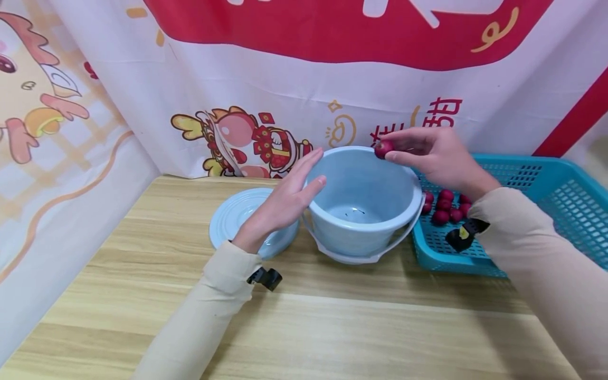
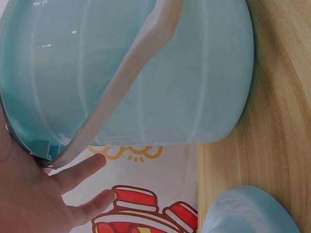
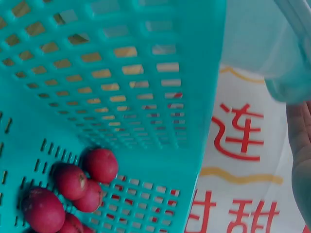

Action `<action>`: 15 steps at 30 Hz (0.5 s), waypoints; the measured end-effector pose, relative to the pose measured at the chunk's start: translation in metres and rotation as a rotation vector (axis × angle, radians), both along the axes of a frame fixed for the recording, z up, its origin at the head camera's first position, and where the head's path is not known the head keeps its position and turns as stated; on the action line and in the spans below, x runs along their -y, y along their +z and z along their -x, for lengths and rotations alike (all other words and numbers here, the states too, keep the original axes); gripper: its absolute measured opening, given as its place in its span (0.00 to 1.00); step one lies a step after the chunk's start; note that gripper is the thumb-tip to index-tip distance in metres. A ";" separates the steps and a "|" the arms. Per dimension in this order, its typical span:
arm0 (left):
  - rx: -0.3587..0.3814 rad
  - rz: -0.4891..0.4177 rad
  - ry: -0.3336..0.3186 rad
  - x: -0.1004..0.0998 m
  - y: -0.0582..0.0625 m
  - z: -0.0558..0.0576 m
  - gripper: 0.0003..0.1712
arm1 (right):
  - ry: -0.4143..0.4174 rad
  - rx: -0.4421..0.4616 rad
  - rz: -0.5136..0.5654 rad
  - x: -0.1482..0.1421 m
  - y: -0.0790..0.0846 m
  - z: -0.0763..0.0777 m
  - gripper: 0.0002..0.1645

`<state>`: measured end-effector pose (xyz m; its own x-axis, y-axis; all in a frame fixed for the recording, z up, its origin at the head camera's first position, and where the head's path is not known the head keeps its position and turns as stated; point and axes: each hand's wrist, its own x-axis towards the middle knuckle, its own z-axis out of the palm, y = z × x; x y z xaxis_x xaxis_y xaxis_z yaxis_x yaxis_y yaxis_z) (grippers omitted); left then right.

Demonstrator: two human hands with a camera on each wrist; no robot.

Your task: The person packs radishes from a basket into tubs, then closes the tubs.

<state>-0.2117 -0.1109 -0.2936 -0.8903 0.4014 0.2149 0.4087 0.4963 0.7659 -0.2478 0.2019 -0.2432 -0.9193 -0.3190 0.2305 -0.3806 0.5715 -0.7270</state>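
A light blue bucket [image 1: 349,235] with its pale handle [image 1: 396,245] hanging down stands upright on the table. Small dark marks show on its inside floor. My left hand [image 1: 290,198] rests its straight, spread fingers on the bucket's left side near the rim; the left wrist view shows this hand [image 2: 34,199] against the wall. Between thumb and fingers my right hand [image 1: 444,158] pinches a small red radish [image 1: 383,149] over the bucket's far right rim. Several more radishes [image 1: 444,205] lie in a teal basket [image 1: 427,258] on the right.
A round light blue lid [image 1: 230,211] lies on the wooden table [image 1: 304,327], left of the bucket. The basket stands close to the bucket's right side. Behind everything hangs a printed cloth [image 1: 266,74], with another patterned wall covering [image 1: 62,174] at the left.
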 end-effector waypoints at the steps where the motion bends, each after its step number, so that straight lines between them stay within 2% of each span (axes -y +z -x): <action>1: 0.000 0.001 -0.001 0.000 0.000 0.000 0.38 | 0.013 -0.006 -0.006 0.003 0.000 0.000 0.28; 6: 0.005 0.003 -0.005 -0.002 0.000 -0.001 0.38 | 0.063 -0.026 -0.041 0.017 -0.003 0.001 0.27; 15: 0.014 0.003 0.003 -0.002 0.000 -0.001 0.39 | 0.062 -0.062 -0.109 0.028 -0.008 0.004 0.27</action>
